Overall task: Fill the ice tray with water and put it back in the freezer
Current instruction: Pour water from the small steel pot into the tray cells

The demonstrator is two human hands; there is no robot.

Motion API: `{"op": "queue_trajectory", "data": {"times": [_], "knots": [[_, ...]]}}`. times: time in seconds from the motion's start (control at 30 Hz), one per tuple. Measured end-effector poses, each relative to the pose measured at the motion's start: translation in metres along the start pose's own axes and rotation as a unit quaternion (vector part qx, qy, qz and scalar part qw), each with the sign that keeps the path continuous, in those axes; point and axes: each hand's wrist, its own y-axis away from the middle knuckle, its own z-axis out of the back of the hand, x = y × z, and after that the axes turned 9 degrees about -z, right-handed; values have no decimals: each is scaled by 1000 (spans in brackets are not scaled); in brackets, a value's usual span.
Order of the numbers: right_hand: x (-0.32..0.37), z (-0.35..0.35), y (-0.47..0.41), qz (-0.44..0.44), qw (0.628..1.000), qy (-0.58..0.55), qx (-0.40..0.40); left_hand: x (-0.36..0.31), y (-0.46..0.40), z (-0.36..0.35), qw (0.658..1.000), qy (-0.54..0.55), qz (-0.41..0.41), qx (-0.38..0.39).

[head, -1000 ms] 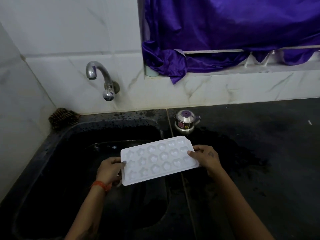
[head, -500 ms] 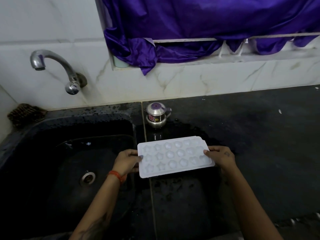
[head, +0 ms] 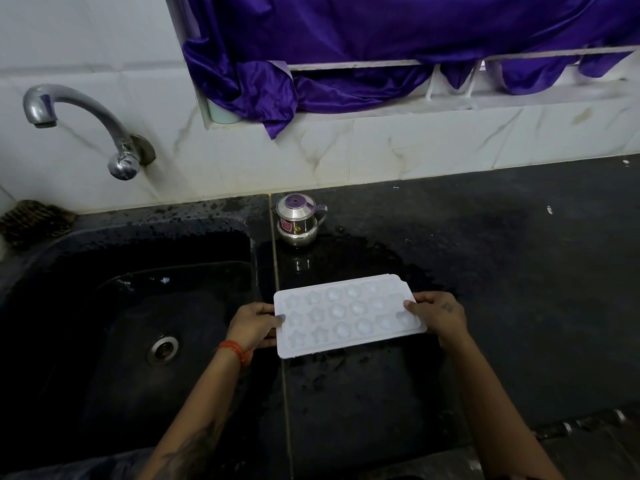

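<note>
Since the ice tray (head: 348, 315) looks light, bendy and sloshy, both hands (head: 254, 325) (head: 438, 315) grip its short ends.

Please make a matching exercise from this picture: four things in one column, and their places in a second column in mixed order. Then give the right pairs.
Things:
1. ice tray
2. tap
3. steel pot
4. purple cloth

Places:
A. standing on the dark counter, by the wall
B. hanging over the window ledge
C. held between the left hand and right hand
D. on the tiled wall, above the sink

Pairs: 1-C, 2-D, 3-A, 4-B
</note>
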Motion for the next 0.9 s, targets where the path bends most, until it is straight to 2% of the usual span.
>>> {"op": "queue_trajectory", "data": {"times": [0.17, 0.4, 0.63, 0.9], "knots": [[8, 3, 2, 18, 999, 43, -5, -3, -4, 1, 999, 14, -28, -37], [47, -1, -5, 61, 996, 62, -34, -30, -26, 6, 988, -56, -113, -87], [114, -38, -28, 137, 987, 86, 9, -62, -68, 1, 981, -63, -155, -102], [177, -99, -59, 182, 977, 54, 96, -78, -115, -16, 974, -60, -204, -73]]}}
